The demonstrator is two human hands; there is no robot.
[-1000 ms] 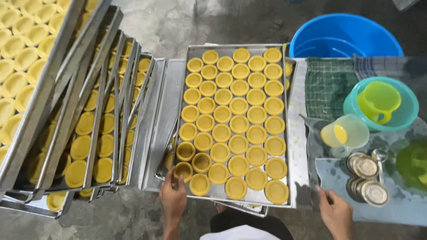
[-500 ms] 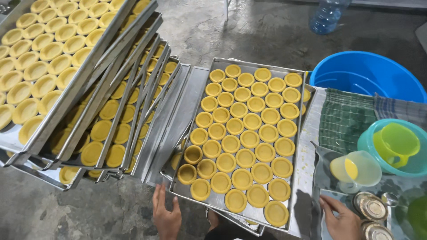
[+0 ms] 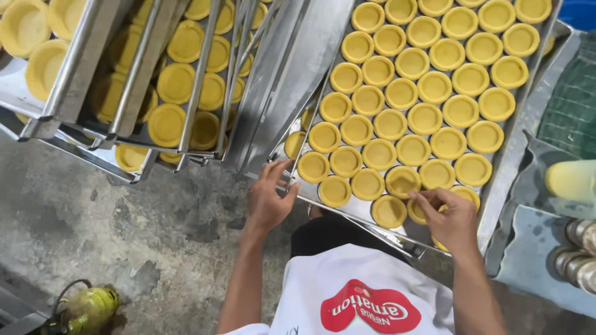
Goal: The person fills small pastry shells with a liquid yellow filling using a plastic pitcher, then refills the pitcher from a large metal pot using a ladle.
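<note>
A metal baking tray (image 3: 506, 167) filled with rows of empty yellow tart shells (image 3: 413, 118) lies in front of me, tilted across the view. My left hand (image 3: 270, 198) grips the tray's near left corner, with its fingers curled on the rim. My right hand (image 3: 450, 217) rests over the front row of shells near the right corner, its fingertips pinched on the rim of one tart shell (image 3: 419, 211). My white shirt fills the bottom of the view.
Several slanted trays of the same shells (image 3: 186, 80) are stacked on edge at the left. A green cloth (image 3: 574, 105), a pale cup (image 3: 571, 180) and tins (image 3: 580, 248) sit on the right. A yellow-green object (image 3: 90, 307) lies on the concrete floor.
The view has dropped closer to the tray. My right hand has moved from beside the tray's near edge onto the front row of shells. My left hand stays at the near left corner.
</note>
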